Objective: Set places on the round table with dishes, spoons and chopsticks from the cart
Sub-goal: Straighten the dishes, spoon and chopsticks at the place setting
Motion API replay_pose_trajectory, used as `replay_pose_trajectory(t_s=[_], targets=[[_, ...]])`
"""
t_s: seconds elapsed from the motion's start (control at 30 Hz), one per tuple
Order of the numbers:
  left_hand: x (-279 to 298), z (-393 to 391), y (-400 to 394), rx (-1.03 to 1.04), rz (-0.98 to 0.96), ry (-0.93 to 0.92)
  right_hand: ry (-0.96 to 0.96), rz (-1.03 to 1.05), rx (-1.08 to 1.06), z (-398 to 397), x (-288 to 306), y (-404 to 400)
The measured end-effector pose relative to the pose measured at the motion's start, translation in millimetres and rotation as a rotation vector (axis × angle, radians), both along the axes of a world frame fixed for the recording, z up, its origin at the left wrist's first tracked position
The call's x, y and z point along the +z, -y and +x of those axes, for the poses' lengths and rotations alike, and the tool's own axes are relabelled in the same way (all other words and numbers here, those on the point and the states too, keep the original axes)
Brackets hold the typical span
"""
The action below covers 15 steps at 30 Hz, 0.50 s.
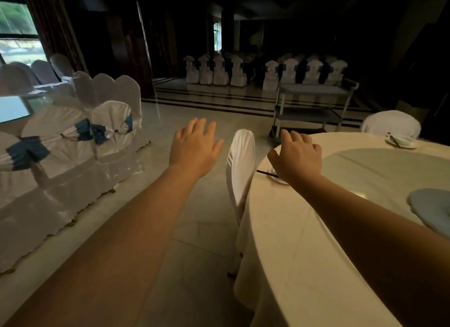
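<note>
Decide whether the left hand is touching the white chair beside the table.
Apart. The head view shows floor between the left hand and the chair; the hand hangs open over the tiles.

Both forearms are bare to the frame edge; left hand (194, 144) and right hand (298, 156) wear nothing.

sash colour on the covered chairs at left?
Dark blue, tied around the white chair covers; the sashes show best in the head view, left side.
</note>
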<state>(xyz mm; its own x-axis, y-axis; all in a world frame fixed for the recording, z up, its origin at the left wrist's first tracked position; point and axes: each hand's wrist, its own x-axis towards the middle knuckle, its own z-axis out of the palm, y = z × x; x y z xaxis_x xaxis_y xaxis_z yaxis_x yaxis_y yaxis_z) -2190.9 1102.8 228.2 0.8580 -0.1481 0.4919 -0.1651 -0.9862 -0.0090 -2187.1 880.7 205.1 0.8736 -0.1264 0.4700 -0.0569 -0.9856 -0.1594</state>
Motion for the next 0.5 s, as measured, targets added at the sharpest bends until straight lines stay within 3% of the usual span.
replay_pose_trajectory(t_s=[0.3, 0.5], targets=[[-7.6, 176.9, -71.0, -0.122, 0.032, -0.024, -0.037, -0.001, -0.094, 143.8, -3.1, -74.1], [3.3, 281.5, -75.4, -0.235, 0.003, -0.015, -0.007, 0.004, -0.138, 214.8, 14.5, -95.5]])
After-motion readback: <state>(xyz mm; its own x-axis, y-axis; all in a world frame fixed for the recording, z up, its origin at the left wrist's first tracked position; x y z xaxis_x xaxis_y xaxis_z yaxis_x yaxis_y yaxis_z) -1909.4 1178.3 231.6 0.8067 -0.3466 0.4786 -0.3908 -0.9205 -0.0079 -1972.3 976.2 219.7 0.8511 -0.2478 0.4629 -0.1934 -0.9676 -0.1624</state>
